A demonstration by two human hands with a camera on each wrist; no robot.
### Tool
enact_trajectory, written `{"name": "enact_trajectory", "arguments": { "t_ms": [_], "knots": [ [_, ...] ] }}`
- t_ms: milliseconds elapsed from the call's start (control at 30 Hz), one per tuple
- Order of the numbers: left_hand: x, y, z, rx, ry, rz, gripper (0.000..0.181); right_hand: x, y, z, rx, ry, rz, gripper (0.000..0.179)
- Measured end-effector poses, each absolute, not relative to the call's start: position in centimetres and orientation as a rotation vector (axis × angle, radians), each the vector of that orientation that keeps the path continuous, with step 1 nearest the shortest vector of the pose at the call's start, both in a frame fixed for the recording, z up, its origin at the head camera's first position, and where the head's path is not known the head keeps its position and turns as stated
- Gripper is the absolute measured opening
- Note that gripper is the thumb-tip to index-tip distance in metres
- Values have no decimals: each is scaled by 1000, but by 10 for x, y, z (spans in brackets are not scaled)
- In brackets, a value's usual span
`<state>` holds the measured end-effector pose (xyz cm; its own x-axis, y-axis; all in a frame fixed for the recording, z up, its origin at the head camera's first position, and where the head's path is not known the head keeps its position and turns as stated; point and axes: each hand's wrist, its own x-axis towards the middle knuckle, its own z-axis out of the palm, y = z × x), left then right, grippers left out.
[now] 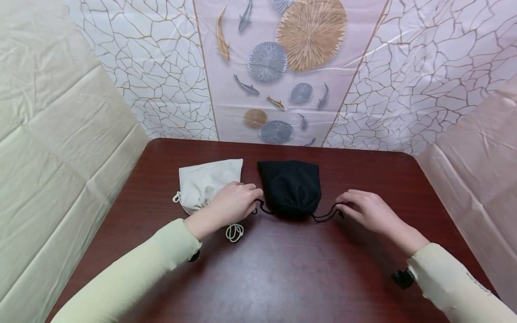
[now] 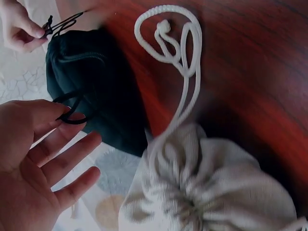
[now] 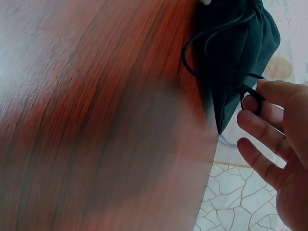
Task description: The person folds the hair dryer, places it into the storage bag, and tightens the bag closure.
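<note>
A black drawstring bag (image 1: 291, 186) lies on the table with its gathered mouth toward the near side. My left hand (image 1: 239, 200) pinches the black cord (image 2: 72, 115) on its left, between thumb and forefinger, while the other fingers spread loosely. On the other side, my right hand (image 1: 365, 210) pinches the opposite cord (image 3: 251, 98) the same way. The bag's mouth is cinched into folds. A cream drawstring bag (image 1: 210, 179) lies to the left, partly hidden by my left hand and forearm. Its white cord (image 2: 195, 62) trails in loops on the tabletop.
The dark red-brown wooden table (image 1: 274, 278) meets a patterned cloth backdrop (image 1: 274, 103) at its far edge. Beige cloth hangs (image 1: 52, 148) on the left, and similar pale cloth (image 1: 480, 148) on the right. Each wrist carries a small black camera.
</note>
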<state>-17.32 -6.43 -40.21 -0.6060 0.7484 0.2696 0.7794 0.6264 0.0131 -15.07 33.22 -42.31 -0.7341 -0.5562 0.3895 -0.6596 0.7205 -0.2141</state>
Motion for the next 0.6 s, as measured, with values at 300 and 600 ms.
{"name": "enact_trajectory", "arguments": {
  "t_ms": [300,600],
  "knots": [
    [-176,-51,-411,-1201,-2661,-209,5,-155,320,-428,945,-2652,508,18],
    [-177,-62,-401,-1150,-2724,-190,24,-153,320,-417,915,-2764,446,14]
  ]
}}
